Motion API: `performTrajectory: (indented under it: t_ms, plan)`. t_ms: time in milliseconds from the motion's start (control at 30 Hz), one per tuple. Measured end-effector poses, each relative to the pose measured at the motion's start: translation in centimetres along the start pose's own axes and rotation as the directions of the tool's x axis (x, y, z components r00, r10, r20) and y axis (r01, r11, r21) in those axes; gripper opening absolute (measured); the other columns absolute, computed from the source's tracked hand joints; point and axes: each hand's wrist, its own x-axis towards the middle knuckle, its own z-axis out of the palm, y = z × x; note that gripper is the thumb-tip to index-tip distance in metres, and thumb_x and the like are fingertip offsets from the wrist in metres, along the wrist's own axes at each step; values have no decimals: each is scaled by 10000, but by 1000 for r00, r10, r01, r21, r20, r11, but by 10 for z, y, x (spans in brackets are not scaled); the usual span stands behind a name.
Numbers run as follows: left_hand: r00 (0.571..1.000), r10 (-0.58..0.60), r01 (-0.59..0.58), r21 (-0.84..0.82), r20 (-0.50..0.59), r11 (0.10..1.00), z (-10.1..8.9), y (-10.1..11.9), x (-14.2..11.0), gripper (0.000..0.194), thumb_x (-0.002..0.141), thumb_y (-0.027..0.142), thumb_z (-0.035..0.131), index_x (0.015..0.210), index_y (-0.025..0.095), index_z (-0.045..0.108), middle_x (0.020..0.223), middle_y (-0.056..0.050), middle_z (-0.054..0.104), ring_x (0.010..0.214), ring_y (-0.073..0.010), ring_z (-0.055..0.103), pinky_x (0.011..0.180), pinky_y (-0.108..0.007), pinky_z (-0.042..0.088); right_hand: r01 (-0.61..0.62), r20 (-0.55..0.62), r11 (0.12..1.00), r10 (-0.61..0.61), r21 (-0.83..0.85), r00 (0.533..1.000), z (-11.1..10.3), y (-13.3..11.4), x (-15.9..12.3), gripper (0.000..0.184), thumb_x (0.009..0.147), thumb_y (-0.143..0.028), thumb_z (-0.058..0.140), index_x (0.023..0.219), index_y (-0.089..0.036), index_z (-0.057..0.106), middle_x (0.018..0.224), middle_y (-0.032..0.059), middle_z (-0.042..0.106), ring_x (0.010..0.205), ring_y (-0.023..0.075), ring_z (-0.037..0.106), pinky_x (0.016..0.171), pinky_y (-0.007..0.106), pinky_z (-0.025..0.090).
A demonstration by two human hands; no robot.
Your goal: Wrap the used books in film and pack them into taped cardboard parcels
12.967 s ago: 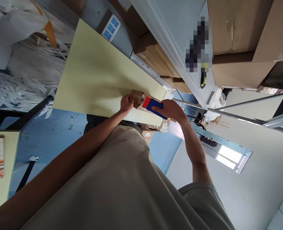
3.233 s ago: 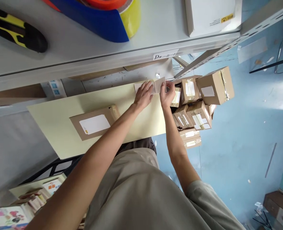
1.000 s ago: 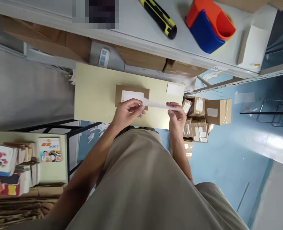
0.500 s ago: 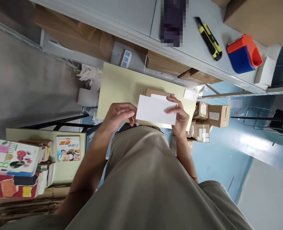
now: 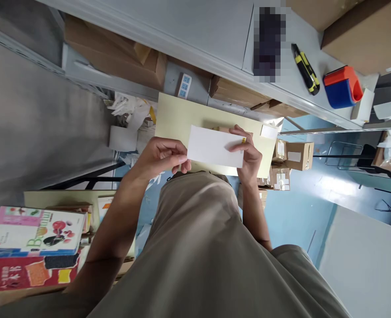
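A white paper slip (image 5: 212, 148), with a small yellow mark and fine print at its right end, is held above the pale yellow tabletop (image 5: 174, 112). Thumb and fingers of my right hand (image 5: 246, 154) grip its right end. At the slip's lower left edge, the thumb and index finger of my left hand (image 5: 169, 155) are pinched together on it. Just behind the slip, a bit of a brown cardboard item (image 5: 220, 129) shows, mostly hidden. A smaller white paper (image 5: 268, 132) lies on the tabletop's right end.
On the grey shelf above lie a yellow-black utility knife (image 5: 306, 70) and an orange-blue tape dispenser (image 5: 343, 86). A white power strip (image 5: 184, 86) sits behind the tabletop. Books (image 5: 38, 229) are stacked lower left; cardboard boxes (image 5: 295, 155) stand at right.
My left hand has closed in on the slip's left edge. A second white piece behind the slip no longer shows, and the slip covers more of the brown item. The view has shifted.
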Motion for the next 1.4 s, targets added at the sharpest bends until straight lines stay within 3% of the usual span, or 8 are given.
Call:
performTrajectory:
  t_ms: [267, 467, 567, 733, 867, 1067, 1200, 1400]
  plan:
    - [999, 25, -24, -41, 29, 999, -27, -10, -2, 342, 920, 556, 870, 790, 250, 790, 672, -69, 760, 544, -208, 703, 453, -286, 485, 6, -6, 1000, -6, -27, 1000, 22, -6, 4, 300, 1058, -591, 763, 929, -320, 764, 1406, 41, 785, 1542, 344, 631, 1349, 691, 444]
    - [999, 43, -43, 2, -11, 999, -34, -3, 0, 368, 913, 537, 883, 738, 246, 742, 676, -58, 760, 562, -189, 690, 471, -275, 491, -23, 33, 938, 37, -345, 999, 25, -7, 8, 354, 1168, -343, 483, 1148, -341, 836, 1446, 59, 756, 1518, 305, 628, 1302, 661, 497]
    - [996, 51, -44, 88, -79, 995, -33, 0, 1, 324, 908, 486, 876, 744, 240, 745, 702, -50, 774, 593, -179, 702, 512, -265, 521, -48, -11, 933, 47, -358, 999, 34, -25, 7, 265, 1144, -337, 577, 1219, -335, 831, 1310, 86, 786, 1340, 316, 701, 1191, 629, 578]
    - [992, 109, -87, 269, -70, 959, -31, 5, 1, 188, 887, 375, 816, 791, 217, 784, 716, -26, 783, 646, -165, 721, 602, -246, 564, 14, 139, 957, 27, -288, 990, 69, -57, 1, 111, 1069, -400, 796, 1150, -331, 829, 1077, 52, 776, 1070, 279, 735, 994, 517, 639]
    - [991, 124, -95, 372, -55, 923, -30, 5, 0, 156, 881, 360, 773, 817, 221, 801, 730, -3, 795, 617, -151, 687, 611, -246, 566, 31, 162, 944, 24, -328, 986, 87, -56, -1, 83, 1068, -396, 798, 1067, -314, 814, 1000, 42, 753, 985, 256, 717, 962, 486, 618]
    - [986, 163, -143, 389, -18, 910, -30, 2, -1, 105, 877, 286, 741, 814, 220, 794, 731, 8, 787, 600, -131, 661, 621, -240, 558, 17, 176, 942, 45, -336, 983, 88, -44, 0, 77, 1068, -280, 720, 1016, -298, 775, 972, 35, 750, 968, 251, 692, 952, 479, 589]
    - [990, 137, -105, 424, -44, 899, -37, -11, 5, 96, 815, 303, 728, 770, 220, 752, 711, 8, 758, 617, -138, 650, 609, -240, 533, 11, 185, 953, 48, -304, 982, 85, -42, 1, 108, 1062, -223, 666, 983, -283, 710, 965, 27, 731, 964, 240, 679, 935, 457, 576]
    - [974, 38, 87, 525, -224, 846, -68, -57, 11, 48, 713, 290, 715, 711, 242, 723, 682, 23, 730, 609, -163, 624, 616, -265, 489, -107, 137, 956, 149, -273, 979, 75, -38, 0, 109, 1065, -248, 637, 961, -279, 641, 978, 28, 719, 975, 231, 680, 927, 435, 574]
